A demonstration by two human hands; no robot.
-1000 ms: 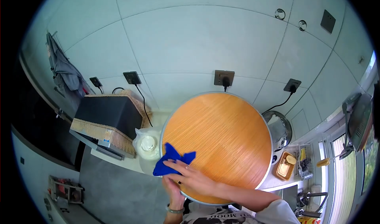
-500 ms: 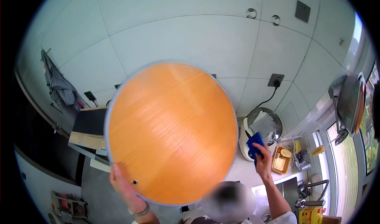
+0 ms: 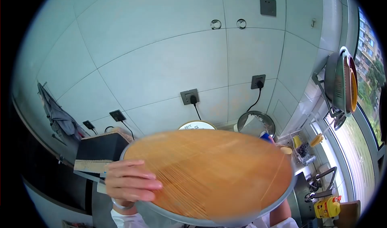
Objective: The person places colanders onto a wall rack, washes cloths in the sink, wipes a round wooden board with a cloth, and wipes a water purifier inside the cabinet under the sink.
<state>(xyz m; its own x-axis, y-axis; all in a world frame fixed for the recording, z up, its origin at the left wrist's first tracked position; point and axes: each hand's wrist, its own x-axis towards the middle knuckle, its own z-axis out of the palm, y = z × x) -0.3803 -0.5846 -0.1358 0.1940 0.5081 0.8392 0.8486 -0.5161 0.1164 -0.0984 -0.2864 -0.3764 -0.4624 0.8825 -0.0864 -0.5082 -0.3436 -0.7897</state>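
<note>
A large round wooden board (image 3: 217,167) with a grey rim is held up and tilted in front of me. My left hand (image 3: 131,181) grips its left edge, with the fingers laid over the wooden face and the thumb out of sight. Behind the board's upper right edge a bit of a blue cloth (image 3: 266,137) shows. My right hand (image 3: 271,139) is there too, almost wholly covered by the board, its grip on the cloth only partly visible. Below the lower right rim, part of my right forearm appears.
A glass-lidded pot (image 3: 256,125) stands behind the board, beside a wire basket (image 3: 300,149). At right are the faucet (image 3: 326,181), a yellow bottle (image 3: 327,207) and hanging pans (image 3: 336,83). A black box (image 3: 100,147) sits at left. Plugged cords hang from wall sockets (image 3: 189,97).
The board has tipped from facing me to lying flatter, lower and farther right. My left fingers now lie across its face. My right hand and the blue cloth have gone mostly behind it.
</note>
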